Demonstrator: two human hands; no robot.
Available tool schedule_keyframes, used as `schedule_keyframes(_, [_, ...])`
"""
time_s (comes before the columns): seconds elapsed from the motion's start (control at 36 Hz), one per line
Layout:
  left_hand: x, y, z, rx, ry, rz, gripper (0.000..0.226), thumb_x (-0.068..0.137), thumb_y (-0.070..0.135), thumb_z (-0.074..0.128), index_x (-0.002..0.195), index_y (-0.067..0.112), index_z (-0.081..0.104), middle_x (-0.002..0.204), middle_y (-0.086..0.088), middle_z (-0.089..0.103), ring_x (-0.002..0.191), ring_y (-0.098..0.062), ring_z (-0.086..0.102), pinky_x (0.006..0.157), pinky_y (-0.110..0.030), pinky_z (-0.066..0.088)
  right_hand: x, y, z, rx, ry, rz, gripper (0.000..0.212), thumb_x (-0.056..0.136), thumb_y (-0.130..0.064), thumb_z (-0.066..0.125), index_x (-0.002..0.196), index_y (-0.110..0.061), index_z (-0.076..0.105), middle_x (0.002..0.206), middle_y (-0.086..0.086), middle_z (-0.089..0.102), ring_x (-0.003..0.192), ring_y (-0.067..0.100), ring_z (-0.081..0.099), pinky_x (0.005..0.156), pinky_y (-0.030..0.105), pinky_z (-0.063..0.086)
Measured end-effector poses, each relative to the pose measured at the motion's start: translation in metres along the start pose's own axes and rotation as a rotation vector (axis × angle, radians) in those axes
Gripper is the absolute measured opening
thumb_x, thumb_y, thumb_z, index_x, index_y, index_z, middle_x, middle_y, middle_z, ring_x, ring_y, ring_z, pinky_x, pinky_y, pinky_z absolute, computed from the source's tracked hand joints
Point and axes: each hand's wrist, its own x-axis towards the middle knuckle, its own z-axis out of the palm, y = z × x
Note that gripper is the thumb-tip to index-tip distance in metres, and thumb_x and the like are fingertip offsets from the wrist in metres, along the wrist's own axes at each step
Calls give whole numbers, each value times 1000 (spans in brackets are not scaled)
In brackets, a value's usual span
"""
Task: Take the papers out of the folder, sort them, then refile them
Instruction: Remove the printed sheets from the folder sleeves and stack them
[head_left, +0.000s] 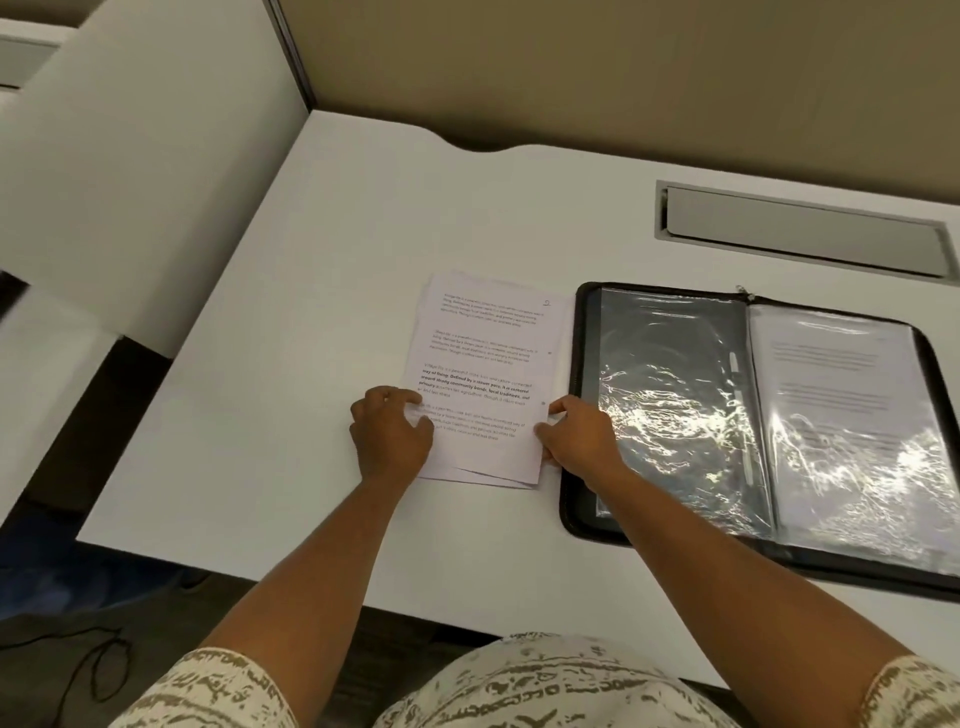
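both hands squaring up the papers (483, 374), left hand (390, 435) curling on the near-left edge, right hand (576, 435) pinching the near-right edge, folder (587, 499) lying open just right

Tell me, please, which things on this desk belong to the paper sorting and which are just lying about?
Part of the job:
- stack of printed papers, held at its near edges by the left hand and right hand
- open black zip folder with clear sleeves, one still holding a sheet

Just there:
- grey cable hatch
- white desk
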Motion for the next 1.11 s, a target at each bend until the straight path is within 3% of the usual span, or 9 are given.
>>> schedule_keyframes(0.36, [-7,11,12,31,155,55,23,80,19,73,103,17,72,124,-6,57,116,-31,46,92,-45,42,-6,36,-56,133,135,-21,6,90,-20,66,94,-21,69,86,0,73,79,20,71,79,45,61])
schedule_keyframes(0.5, [-24,51,32,-13,128,180,17,83,14,68,100,17,72,112,-4,61,108,-28,50,89,-38,42,-18,66,-86,159,165,-21,5,89,-18,67,90,-22,69,79,-1,72,70,17,70,59,26,55])
schedule_keyframes(0.61, [-46,90,54,-66,63,305,16,86,14,68,102,15,71,108,-4,64,103,-20,52,88,-32,48,-26,92,-116,104,223,-62,8,90,-18,65,85,-23,69,78,-7,70,72,12,67,69,29,54])
schedule_keyframes(0.69, [-65,125,71,-129,-42,335,15,89,16,65,104,16,68,108,0,62,100,-12,52,82,-24,43,-34,117,-138,65,268,-61,9,92,-20,64,96,-20,71,85,-7,70,81,14,66,70,22,47])
schedule_keyframes(0.75, [-80,145,83,-159,-138,379,12,91,20,60,103,21,66,105,2,62,97,-13,57,80,-28,49,-40,139,-152,1,308,-61,17,92,-21,62,105,-17,73,91,-3,70,86,16,64,69,19,42])
schedule_keyframes(0.86, [-113,179,106,-221,-280,469,14,94,21,57,103,28,64,103,8,63,91,-7,61,79,-21,53,-52,188,-174,-126,465,-1,36,91,-30,64,124,-16,69,127,11,65,116,33,59,93,44,48])
schedule_keyframes(0.94, [-134,199,121,-237,-331,526,17,97,21,57,110,22,68,95,12,65,84,-2,60,74,-20,52,-65,224,-179,-196,583,117,53,92,-35,62,141,-15,54,152,14,42,142,37,32,104,62,36])
schedule_keyframes(1.03, [-147,213,133,-240,-373,536,20,97,27,58,114,24,69,88,15,67,80,-3,62,72,-24,53,-74,255,-183,-267,568,244,73,95,-40,57,155,-9,30,165,16,16,152,36,8,112,66,21])
schedule_keyframes(1.11, [-159,226,143,-224,-405,546,25,96,30,60,117,23,70,98,12,72,83,-1,66,79,-24,54,-82,276,-193,-288,528,375,85,98,-46,52,159,-5,11,167,17,2,154,35,-1,116,65,14])
